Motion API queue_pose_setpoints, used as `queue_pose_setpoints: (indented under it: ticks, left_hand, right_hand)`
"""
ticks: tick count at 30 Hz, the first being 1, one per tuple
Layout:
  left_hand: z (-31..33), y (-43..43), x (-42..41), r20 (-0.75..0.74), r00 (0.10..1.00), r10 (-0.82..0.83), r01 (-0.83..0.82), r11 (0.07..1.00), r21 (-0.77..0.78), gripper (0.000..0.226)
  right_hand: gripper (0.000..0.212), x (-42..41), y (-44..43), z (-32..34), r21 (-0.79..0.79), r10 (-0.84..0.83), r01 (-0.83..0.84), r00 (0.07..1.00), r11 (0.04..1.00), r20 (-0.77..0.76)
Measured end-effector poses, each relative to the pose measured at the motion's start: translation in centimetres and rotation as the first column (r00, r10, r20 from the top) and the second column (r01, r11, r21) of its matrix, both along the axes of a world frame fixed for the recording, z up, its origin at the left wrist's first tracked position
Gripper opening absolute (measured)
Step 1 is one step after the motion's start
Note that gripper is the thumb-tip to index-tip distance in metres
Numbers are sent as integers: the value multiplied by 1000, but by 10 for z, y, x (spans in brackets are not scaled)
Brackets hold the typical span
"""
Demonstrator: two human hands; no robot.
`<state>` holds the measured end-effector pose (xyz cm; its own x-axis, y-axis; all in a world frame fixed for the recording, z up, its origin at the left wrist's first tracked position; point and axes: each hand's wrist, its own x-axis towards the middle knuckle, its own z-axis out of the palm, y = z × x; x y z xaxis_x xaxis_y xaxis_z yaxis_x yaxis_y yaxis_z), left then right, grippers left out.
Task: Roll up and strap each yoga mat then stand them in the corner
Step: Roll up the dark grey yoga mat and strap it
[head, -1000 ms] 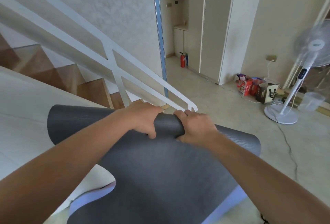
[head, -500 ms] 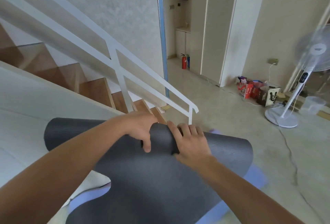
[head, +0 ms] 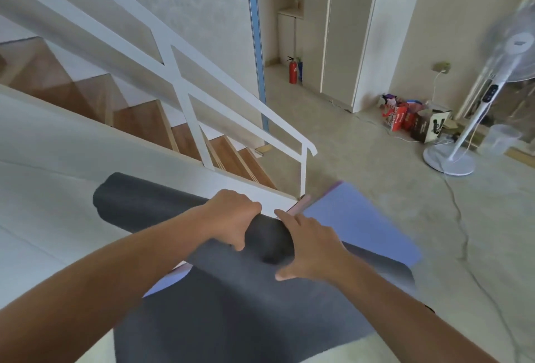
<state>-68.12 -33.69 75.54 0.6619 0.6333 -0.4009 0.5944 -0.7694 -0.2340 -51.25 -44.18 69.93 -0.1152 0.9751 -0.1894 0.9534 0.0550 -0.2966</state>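
The stairs [head: 139,119] fill the upper left of the frame. Your grey mat [head: 231,319] lies on the floor [head: 362,160] below them, running from the centre down to the bottom edge. Its far end is wound into a roll [head: 139,203] that crosses from centre left to the middle, and the near part lies flat. I judge you are partway through rolling it. No strap is in view, and nothing stands in a corner yet.

A purple mat [head: 356,217] lies under it, showing at centre right with a sliver at lower left. It looks to be waiting its turn. A pink edge [head: 299,205] pokes out beside it, but I cannot tell what it belongs to.

Your hands are close together at the middle, both clamped on the roll. The left hand [head: 234,217] curls its fingers over the far side, with the thumb on the near side. The right hand [head: 312,249] spans the roll just beside it. That grip likely keeps the winding tight and square.

- **Cupboard [head: 341,29]:** at top centre, doors shut, contents hidden.
- **Carton [head: 431,128]:** by the wall at right, open at the top. I cannot tell what is inside.
- **Clear tub [head: 500,138]:** at the right edge, and I cannot tell its contents either.
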Motion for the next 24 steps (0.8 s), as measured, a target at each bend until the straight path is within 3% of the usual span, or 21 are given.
queue_pose_setpoints:
  ticks: [1,3,5,10,15,17,20,22,24]
  left_hand:
    - [-2,2,4,1,1000,20,-20,999,-32,58]
    - [-4,4,16,4,1000,25,-25,999,-46,55]
    - [-3,5,31,13,1000,-10,10,1000,-10,52]
    - [12,9,63,114,988,-102,82,982,170,62]
    - [-9,2,61,-4,947,-320,291,858,424,114]
    - [-19,2,55,-14,933,-359,341,874,345,106]
    - [-33,0,44,24,937,-348,344,933,111,86]
    - [-48,1,33,-2,942,-335,335,942,-20,69]
    - [-63,5,14,-3,967,-253,249,955,-162,66]
  right_hand:
    - [119,-1,-3,-9,27,2,-4,996,1000,92]
    - [112,3,-3,-23,103,-62,43,981,994,186]
    - [96,17,2,-28,198,-137,99,973,975,186]
    - [84,56,15,-20,431,-243,138,950,892,198]
    - [71,68,7,-2,252,-267,236,959,939,98]
    - [72,57,-6,-5,126,-246,238,968,963,54]
    - [76,35,-27,-23,-74,-242,237,969,969,-54]
    - [86,16,-41,-36,-99,-278,270,957,958,-81]
    - [107,-12,-52,-52,-75,-314,313,950,947,-2]
